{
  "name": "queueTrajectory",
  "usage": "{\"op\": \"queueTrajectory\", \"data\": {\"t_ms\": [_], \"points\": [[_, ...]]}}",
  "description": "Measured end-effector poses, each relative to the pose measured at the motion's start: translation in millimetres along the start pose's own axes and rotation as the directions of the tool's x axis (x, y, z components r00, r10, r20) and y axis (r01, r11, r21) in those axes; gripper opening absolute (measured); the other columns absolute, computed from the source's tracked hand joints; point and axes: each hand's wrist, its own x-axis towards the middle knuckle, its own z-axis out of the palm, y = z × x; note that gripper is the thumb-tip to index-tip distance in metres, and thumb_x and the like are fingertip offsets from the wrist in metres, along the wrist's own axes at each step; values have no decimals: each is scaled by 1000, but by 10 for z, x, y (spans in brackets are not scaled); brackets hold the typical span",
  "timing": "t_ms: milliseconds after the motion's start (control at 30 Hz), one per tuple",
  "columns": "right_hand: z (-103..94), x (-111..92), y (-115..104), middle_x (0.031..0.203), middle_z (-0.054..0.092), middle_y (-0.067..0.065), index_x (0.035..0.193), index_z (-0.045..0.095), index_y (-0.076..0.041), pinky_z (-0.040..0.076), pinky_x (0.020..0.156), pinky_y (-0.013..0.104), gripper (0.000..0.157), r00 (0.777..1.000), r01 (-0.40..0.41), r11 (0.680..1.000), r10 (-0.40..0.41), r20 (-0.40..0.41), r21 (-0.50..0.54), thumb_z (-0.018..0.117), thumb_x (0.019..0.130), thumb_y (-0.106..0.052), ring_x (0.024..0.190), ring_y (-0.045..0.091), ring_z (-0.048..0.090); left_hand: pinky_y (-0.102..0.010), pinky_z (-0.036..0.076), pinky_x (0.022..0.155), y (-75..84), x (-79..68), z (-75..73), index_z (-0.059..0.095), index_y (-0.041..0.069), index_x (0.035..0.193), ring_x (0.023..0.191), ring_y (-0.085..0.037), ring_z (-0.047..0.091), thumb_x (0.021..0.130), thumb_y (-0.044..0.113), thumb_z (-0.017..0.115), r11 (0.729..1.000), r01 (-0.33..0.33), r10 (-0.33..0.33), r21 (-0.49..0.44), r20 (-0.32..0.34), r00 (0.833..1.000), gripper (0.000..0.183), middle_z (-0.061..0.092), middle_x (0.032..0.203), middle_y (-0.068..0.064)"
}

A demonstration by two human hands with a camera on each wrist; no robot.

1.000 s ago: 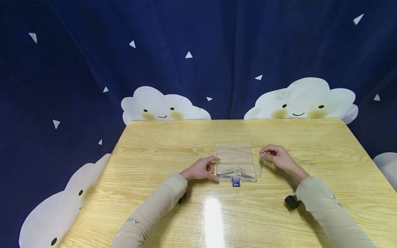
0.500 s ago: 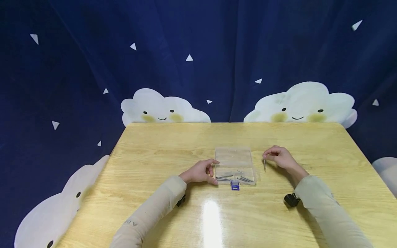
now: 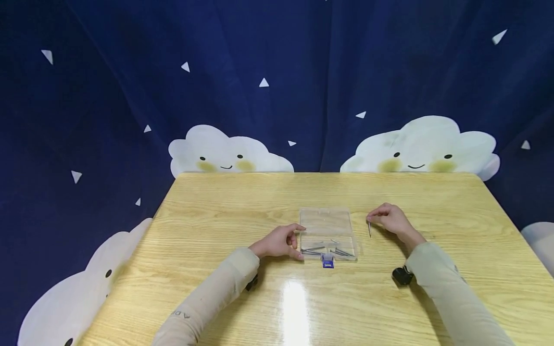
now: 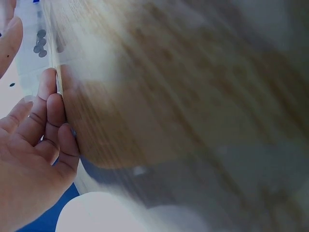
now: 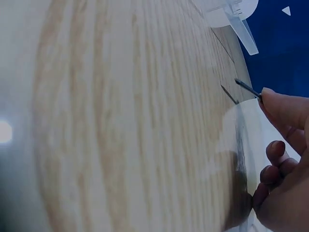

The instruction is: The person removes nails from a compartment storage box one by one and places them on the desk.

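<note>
A clear plastic box [image 3: 324, 218] lies on the table with its lid folded back and a blue latch [image 3: 328, 264] at its front. Several nails [image 3: 341, 252] are spread over its compartments; their round heads [image 4: 40, 43] show through the plastic in the left wrist view. My left hand [image 3: 279, 240] holds the box at its left side, thumb at the front corner, index finger near the hinge. To the right of the box, my right hand [image 3: 393, 222] pinches one nail [image 5: 248, 88] between thumb and index finger, its free end pointing down at the table.
The wooden table [image 3: 225, 192] is glossy, with a bright glare [image 3: 295, 307] in front of the box. A dark blue curtain [image 3: 303, 72] with white clouds hangs behind its far edge. A black wrist device [image 3: 401, 276] sits under the right sleeve.
My right hand has shifted slightly right, away from the box, and the pinched nail, blurred before, now shows clearly. My left hand stays at the box. The head view has tilted slightly upward.
</note>
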Motion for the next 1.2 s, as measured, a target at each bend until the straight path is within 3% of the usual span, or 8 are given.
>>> {"op": "queueTrajectory", "data": {"t_ms": [767, 1067, 1200], "points": [[43, 11, 29, 88, 57, 15, 90, 69, 5, 41, 76, 48, 18, 1000, 3, 993, -6, -24, -118, 64, 83, -11, 85, 34, 52, -21, 38, 64, 1, 13, 9, 42, 5, 133, 63, -8, 46, 72, 19, 79, 1000, 10, -10, 12, 6, 1000, 74, 57, 74, -1], [-4, -30, -35, 100, 56, 20, 102, 65, 6, 43, 73, 42, 27, 1000, -14, 998, 13, -20, -63, 64, 86, -16, 90, 33, 51, -22, 39, 64, 27, 14, -9, 42, 6, 133, 62, -8, 46, 71, 20, 79, 1000, 19, -19, 18, 5, 1000, 73, 57, 75, -2], [-25, -67, -32, 101, 53, 19, 106, 63, 6, 42, 64, 34, 31, 999, -12, 999, 11, -38, -32, 64, 86, -17, 80, 26, 49, -22, 40, 65, 30, 10, -1, 43, 7, 132, 63, -8, 46, 71, 21, 79, 999, 28, -28, 19, 4, 1000, 73, 57, 75, -2]]}}
